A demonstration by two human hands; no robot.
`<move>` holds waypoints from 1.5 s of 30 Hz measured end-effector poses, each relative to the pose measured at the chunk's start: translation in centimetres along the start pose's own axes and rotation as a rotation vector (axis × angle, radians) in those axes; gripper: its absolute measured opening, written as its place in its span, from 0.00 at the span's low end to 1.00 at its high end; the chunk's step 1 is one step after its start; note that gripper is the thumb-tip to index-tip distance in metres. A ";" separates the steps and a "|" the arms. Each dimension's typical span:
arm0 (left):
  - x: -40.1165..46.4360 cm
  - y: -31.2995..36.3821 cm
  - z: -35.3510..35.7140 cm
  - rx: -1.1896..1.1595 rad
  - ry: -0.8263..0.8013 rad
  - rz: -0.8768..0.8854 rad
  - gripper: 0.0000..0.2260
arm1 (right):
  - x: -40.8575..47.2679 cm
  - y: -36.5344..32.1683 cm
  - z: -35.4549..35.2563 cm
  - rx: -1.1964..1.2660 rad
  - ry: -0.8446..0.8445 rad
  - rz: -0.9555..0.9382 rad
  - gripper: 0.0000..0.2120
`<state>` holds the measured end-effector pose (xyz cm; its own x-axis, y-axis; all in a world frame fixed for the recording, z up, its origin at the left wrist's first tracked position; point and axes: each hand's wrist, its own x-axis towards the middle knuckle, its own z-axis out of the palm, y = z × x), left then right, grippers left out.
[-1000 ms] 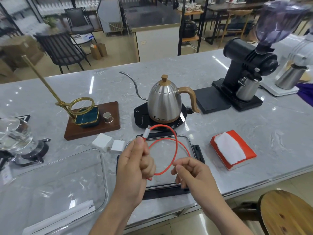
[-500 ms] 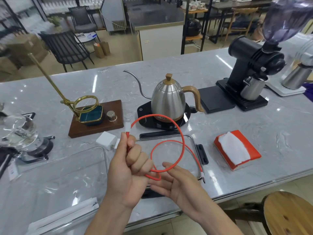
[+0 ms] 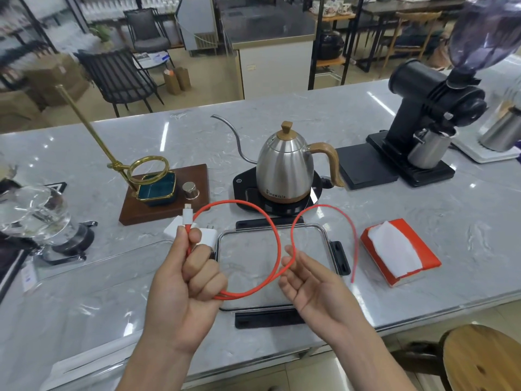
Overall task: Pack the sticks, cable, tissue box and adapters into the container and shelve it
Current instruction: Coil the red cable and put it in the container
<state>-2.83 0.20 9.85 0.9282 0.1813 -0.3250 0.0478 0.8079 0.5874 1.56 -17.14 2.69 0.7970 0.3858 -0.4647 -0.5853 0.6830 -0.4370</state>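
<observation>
My left hand (image 3: 189, 280) is closed around a red cable (image 3: 270, 230) near its white plug, holding one loop of it. The cable runs on across the fingers of my right hand (image 3: 313, 286), which is palm up and half open, then arcs to a free end hanging at the right. Under the hands lies a clear lid (image 3: 315, 235) with black clips. Two white adapters (image 3: 210, 235) sit just behind my left hand, partly hidden. A red tissue box (image 3: 400, 252) lies to the right. The clear container (image 3: 93, 286) is at the left, with white sticks (image 3: 84, 365) at its near corner.
A steel kettle (image 3: 284, 167) on a black base stands behind the lid. A wooden stand with a brass ring (image 3: 163, 193) is at the back left, a glass vessel (image 3: 36, 213) at far left, a black grinder (image 3: 431, 119) at back right. A wooden stool (image 3: 482, 359) is below the counter edge.
The hands have drawn apart, widening the coil into two loops. The cable's free end has swung out to the right, towards the tissue box.
</observation>
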 end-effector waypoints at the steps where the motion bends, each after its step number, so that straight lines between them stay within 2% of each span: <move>1: -0.1 0.1 -0.1 0.008 0.006 0.004 0.15 | 0.1 -0.4 0.0 -0.009 -0.001 -0.026 0.13; 8: -0.1 0.7 -0.6 0.013 0.034 0.033 0.17 | 0.0 -3.7 0.1 -0.270 0.068 -0.286 0.08; 15: 0.2 0.5 -1.5 -0.036 0.058 0.018 0.16 | -1.2 -5.8 0.2 -0.410 0.015 -0.463 0.10; 19: 0.6 0.0 -1.7 -0.033 0.087 0.009 0.14 | -1.5 -5.5 -0.1 -0.470 0.030 -0.463 0.11; 27: 0.9 -0.4 -1.5 -0.007 0.107 -0.008 0.14 | -1.6 -5.9 -0.9 -0.342 0.044 -0.450 0.09; 33: 1.0 -0.6 -1.6 -0.007 0.076 -0.058 0.07 | -1.7 -6.2 -1.4 -0.346 0.060 -0.451 0.10; 37: 0.9 -0.6 -1.5 -0.010 0.078 -0.092 0.08 | -2.2 -6.3 -1.1 -0.363 0.051 -0.469 0.09; 41: 0.8 -1.0 -1.6 0.020 0.081 -0.166 0.13 | -2.5 -6.4 -0.7 -0.367 0.066 -0.476 0.07; 45: 0.8 -1.4 -1.9 0.059 0.061 -0.243 0.11 | -2.8 -6.9 -0.3 -0.367 0.059 -0.468 0.09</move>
<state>-2.87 0.34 7.35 0.8630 0.0207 -0.5048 0.2897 0.7983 0.5280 3.33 -23.07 6.74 0.9792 0.0528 -0.1959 -0.1952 0.5089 -0.8384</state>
